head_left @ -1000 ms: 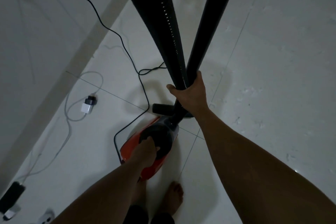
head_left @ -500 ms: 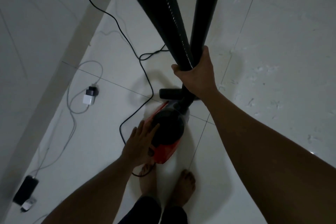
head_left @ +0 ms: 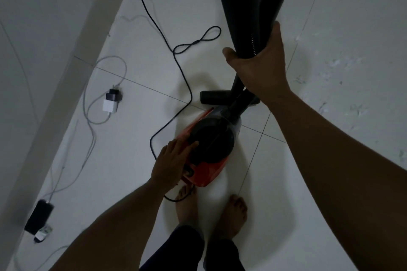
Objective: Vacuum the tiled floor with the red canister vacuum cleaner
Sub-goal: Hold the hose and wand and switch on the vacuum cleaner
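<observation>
The red canister vacuum cleaner (head_left: pixel 209 152) with a black top sits on the white tiled floor (head_left: pixel 330 72) just ahead of my bare feet. My left hand (head_left: pixel 172 164) rests flat on its left side, fingers spread over the black top and the red body. My right hand (head_left: pixel 257 66) is shut around the black hose and tube (head_left: pixel 242 6), which rise toward the camera. The black floor nozzle (head_left: pixel 214 97) lies on the tiles beyond the canister.
The vacuum's black power cord (head_left: pixel 176 50) loops across the floor to the left and back to my left foot (head_left: pixel 186 207). A white charger plug (head_left: pixel 111 102) with a grey cable and a dark phone (head_left: pixel 38 216) lie near the wall on the left.
My left hand let go of the canister's handle and now lies flat on its left side. The canister sits closer to my feet. My right hand rose along the hose and tube.
</observation>
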